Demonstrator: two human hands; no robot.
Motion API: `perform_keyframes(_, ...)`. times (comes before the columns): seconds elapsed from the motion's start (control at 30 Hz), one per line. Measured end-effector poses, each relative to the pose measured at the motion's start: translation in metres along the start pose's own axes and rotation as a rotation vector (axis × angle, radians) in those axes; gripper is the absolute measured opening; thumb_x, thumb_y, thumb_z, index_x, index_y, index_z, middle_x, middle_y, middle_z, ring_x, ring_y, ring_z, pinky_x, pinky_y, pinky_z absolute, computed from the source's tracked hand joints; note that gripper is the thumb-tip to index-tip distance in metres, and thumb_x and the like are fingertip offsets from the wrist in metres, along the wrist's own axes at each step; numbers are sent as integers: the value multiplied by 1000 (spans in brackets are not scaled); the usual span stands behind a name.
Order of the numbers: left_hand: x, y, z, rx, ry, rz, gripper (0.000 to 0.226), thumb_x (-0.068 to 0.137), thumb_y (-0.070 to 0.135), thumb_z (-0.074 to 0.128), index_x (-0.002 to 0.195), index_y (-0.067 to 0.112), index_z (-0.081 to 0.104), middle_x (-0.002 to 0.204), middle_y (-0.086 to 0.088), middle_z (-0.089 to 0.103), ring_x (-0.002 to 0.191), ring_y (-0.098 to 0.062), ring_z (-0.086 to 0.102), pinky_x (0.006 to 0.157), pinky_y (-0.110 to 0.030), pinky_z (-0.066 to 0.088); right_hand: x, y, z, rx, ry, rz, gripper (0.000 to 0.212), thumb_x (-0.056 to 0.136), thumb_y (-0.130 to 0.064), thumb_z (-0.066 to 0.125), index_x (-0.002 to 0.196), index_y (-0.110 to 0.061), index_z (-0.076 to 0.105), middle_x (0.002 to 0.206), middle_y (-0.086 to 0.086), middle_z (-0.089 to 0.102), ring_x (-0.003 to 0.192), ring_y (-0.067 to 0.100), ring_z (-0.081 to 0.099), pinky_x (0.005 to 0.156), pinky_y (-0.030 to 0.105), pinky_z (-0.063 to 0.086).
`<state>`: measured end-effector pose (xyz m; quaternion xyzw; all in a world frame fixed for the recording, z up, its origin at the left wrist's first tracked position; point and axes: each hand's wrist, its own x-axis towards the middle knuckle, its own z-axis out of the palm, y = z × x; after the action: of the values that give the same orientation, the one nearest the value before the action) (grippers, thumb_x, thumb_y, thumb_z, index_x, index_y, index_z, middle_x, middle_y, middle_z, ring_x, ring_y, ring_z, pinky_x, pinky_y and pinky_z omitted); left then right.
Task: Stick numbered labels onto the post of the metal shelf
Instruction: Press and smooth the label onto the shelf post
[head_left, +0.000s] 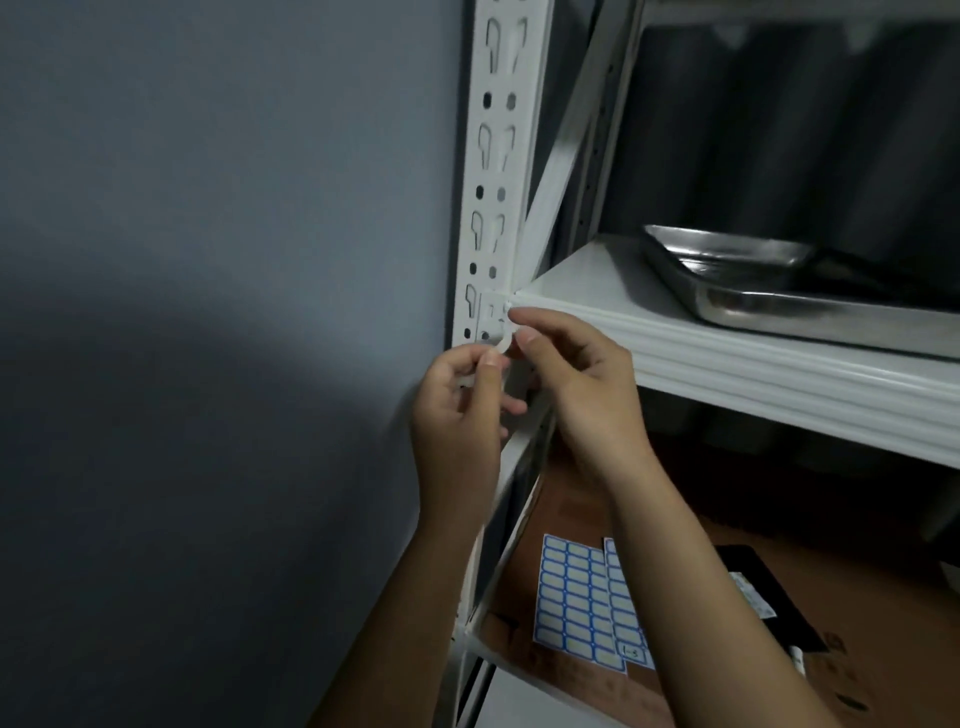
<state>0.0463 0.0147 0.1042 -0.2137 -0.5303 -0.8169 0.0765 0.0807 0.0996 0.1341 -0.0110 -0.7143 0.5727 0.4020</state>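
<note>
**Label at the post, half laid on**

The label (503, 345), a small pale strip curling away from the metal, sits against the white slotted post (493, 208) right where the shelf board (727, 338) meets it. One label already appears to be stuck on the post just above it, though its number is too faint to read.

The left hand (460, 410) pinches the lower, curled end of the label between thumb and fingertips, the other fingers tucked in. The right hand (576, 374) reaches in from the shelf side of the post; its forefinger and thumb close on the label's upper part at the post face. Whether they are pressing it down or only steadying it I cannot tell.

By my reading, the step in hand is the sticking itself: the top edge is being set on the post while the rest hangs free. The next move calls for keeping the strip square to the post's edge, clear of the slots, then smoothing it downward so the free end lies flat without a crease.

Well below the post's shelf joint, on the brown lower shelf (701, 519), lie two blue-bordered label sheets (574, 597). Above and to the shelf side of the post, a steel tray (753, 280) rests on the board.
</note>
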Motion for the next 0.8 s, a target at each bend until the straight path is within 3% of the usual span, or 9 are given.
perform_keyframes(0.23,9,25,27,-95,-84,-1,5,93,14,55,93,14,60,73,9,67,54,-4,61,45,-15,42,13,-25,-18,208,38,89,19,89,-6,62,106,-8,69,89,1,68,87,15,64,73,21,52)
perform_keyframes(0.4,14,38,42,-153,-123,-61,6,93,16,56,93,14,61,82,4,67,56,-6,61,45,-16,41,20,-44,-29,182,78,20,21,87,-3,64,105,-10,69,78,-8,68,76,0,63,71,12,50)
perform_keyframes(0.53,17,46,51,-153,-137,-70,7,92,16,56,92,16,63,88,2,67,59,-6,62,46,-16,42,23,-54,-31,27,168,-114,20,84,-4,67,102,-12,71,77,-6,68,76,1,65,77,14,52)
perform_keyframes(0.67,25,57,68,-140,-180,-67,6,91,22,58,93,20,64,97,-1,70,63,-6,66,47,-15,43,34,-61,-36,-175,321,-238,13,84,-9,68,95,-15,73,80,-7,71,75,2,66,72,14,53)
perform_keyframes(0.8,36,69,88,-134,-235,-77,8,93,22,56,96,21,63,92,4,69,64,-2,64,48,-14,45,56,-74,-60,-400,392,-320,10,85,-13,67,91,-18,73,82,-10,70,76,-2,64,71,11,51)
